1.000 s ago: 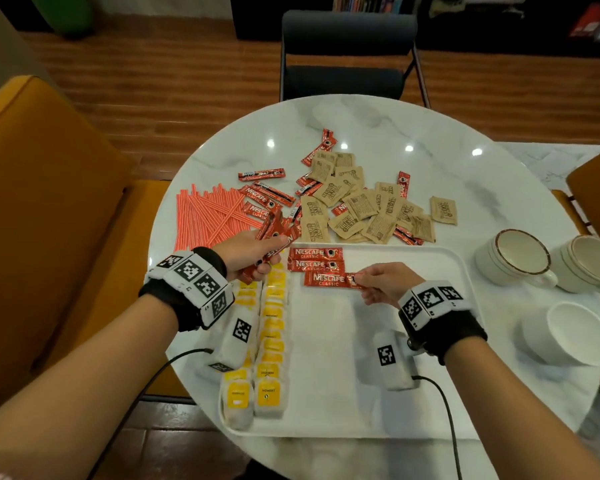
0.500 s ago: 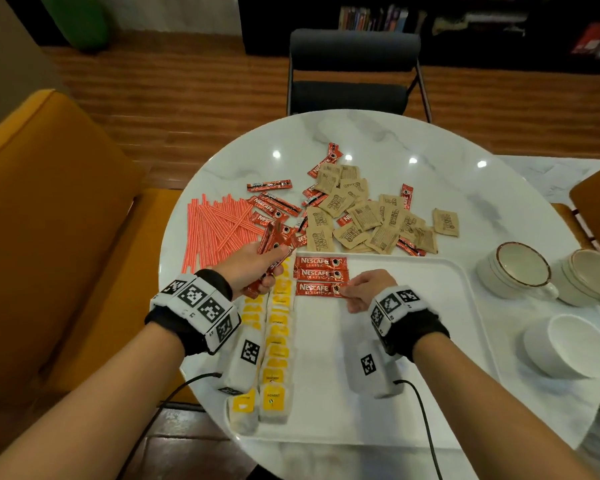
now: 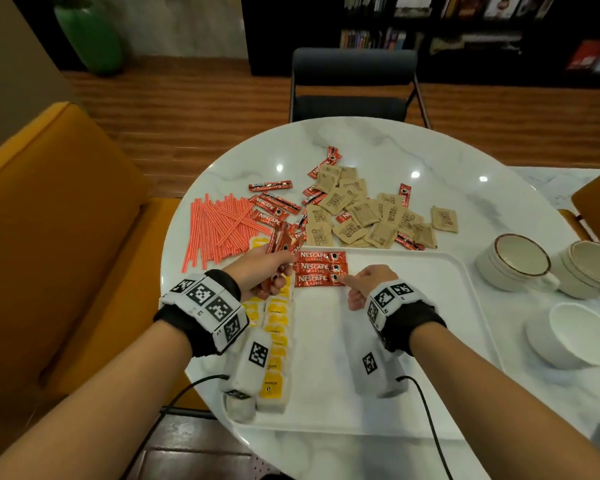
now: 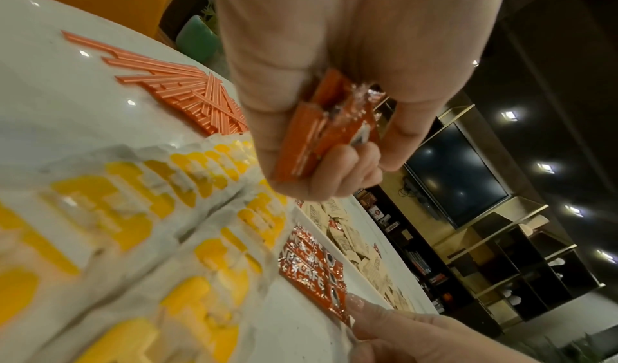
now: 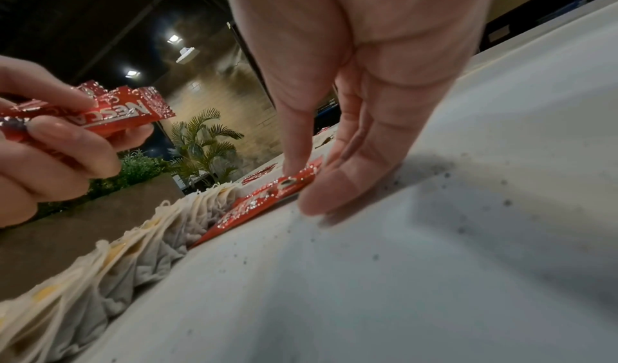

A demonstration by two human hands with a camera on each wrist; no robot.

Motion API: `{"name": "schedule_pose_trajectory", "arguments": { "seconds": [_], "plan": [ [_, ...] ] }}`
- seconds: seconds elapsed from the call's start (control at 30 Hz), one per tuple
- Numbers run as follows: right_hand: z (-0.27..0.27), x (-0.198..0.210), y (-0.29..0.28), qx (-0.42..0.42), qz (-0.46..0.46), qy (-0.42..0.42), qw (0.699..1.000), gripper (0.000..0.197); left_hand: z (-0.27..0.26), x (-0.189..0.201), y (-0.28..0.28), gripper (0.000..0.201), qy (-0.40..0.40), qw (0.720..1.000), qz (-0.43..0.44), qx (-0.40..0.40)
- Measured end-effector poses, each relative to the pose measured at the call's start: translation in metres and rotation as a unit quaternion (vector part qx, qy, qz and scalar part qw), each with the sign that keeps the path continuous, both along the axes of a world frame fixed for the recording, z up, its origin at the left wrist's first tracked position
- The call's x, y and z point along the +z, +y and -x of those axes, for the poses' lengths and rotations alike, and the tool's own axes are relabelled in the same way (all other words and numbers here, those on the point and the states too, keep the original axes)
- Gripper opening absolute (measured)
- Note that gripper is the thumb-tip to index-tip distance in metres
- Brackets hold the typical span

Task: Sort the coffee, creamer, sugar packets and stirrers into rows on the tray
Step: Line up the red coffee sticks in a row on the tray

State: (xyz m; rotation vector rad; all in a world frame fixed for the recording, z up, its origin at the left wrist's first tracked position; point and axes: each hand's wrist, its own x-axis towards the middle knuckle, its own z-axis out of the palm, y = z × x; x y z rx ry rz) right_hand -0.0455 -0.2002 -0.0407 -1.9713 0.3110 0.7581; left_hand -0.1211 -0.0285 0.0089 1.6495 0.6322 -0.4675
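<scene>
Three red Nescafe coffee sticks lie stacked in a column at the far left of the white tray. My right hand pinches the right end of the nearest stick between thumb and fingertips as it lies flat on the tray. My left hand hovers just left of the column and grips a bundle of coffee sticks. Yellow-and-white creamer packets run in two columns along the tray's left side, partly hidden under my left wrist.
Orange stirrers lie fanned on the marble table beyond the tray's left corner. Brown sugar packets mixed with more coffee sticks are heaped behind the tray. Three cups stand at the right. A dark chair faces me.
My right hand has slid the nearest coffee stick to the left, so it now lines up under the other two. The left hand keeps its bundle in about the same spot.
</scene>
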Motion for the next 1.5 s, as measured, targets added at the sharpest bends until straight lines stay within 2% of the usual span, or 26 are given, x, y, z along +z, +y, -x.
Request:
{"name": "schedule_pose_trajectory", "arguments": {
  "seconds": [0.2, 0.33, 0.43, 0.5, 0.6, 0.7, 0.8, 0.87, 0.97, 1.03, 1.13, 1.3, 1.5],
  "plan": [
    [0.008, 0.002, -0.002, 0.004, -0.009, -0.020, 1.000, 0.032, 0.006, 0.005, -0.005, 0.030, -0.023, 0.999, -0.023, -0.014],
    [0.016, 0.004, -0.003, 0.033, -0.003, -0.051, 0.998, 0.027, 0.015, -0.001, -0.010, 0.024, -0.052, 0.999, 0.008, 0.007],
    [0.019, 0.015, -0.002, 0.014, -0.108, -0.045, 0.993, 0.012, 0.020, -0.006, -0.011, 0.025, -0.056, 0.998, 0.008, -0.017],
    [0.022, 0.022, -0.002, 0.028, -0.165, -0.051, 0.985, 0.015, 0.021, -0.008, -0.011, 0.023, -0.060, 0.998, -0.003, -0.031],
    [0.025, 0.025, -0.001, 0.077, -0.197, -0.071, 0.975, 0.024, 0.020, -0.008, -0.011, 0.019, -0.054, 0.998, -0.017, -0.041],
    [0.027, 0.026, 0.000, 0.119, -0.193, -0.079, 0.971, 0.027, 0.019, -0.006, -0.012, 0.025, -0.036, 0.993, -0.060, -0.094],
    [0.025, 0.028, -0.002, 0.120, -0.190, -0.080, 0.971, 0.017, 0.018, -0.003, -0.015, 0.023, -0.043, 0.992, -0.065, -0.102],
    [0.022, 0.029, -0.007, 0.107, -0.190, -0.074, 0.973, 0.011, 0.016, -0.004, -0.013, 0.024, -0.041, 0.994, -0.065, -0.080],
    [0.018, 0.028, -0.018, 0.087, -0.194, -0.053, 0.976, 0.014, 0.015, -0.005, -0.008, 0.021, -0.030, 0.997, -0.062, -0.043],
    [0.016, 0.028, -0.025, 0.093, -0.181, -0.046, 0.978, 0.012, 0.013, -0.004, -0.009, 0.018, -0.028, 0.997, -0.058, -0.035],
    [0.013, 0.026, -0.030, 0.104, -0.159, -0.034, 0.981, 0.008, 0.008, -0.004, -0.016, 0.024, -0.034, 0.997, -0.063, -0.019],
    [0.003, 0.020, -0.041, 0.166, -0.053, -0.061, 0.983, 0.005, -0.003, -0.009, -0.026, 0.032, -0.043, 0.997, -0.066, 0.015],
    [-0.004, 0.016, -0.045, 0.201, -0.037, -0.049, 0.978, 0.007, -0.019, -0.018, -0.030, 0.029, -0.030, 0.995, -0.089, 0.043]
  ]
}}
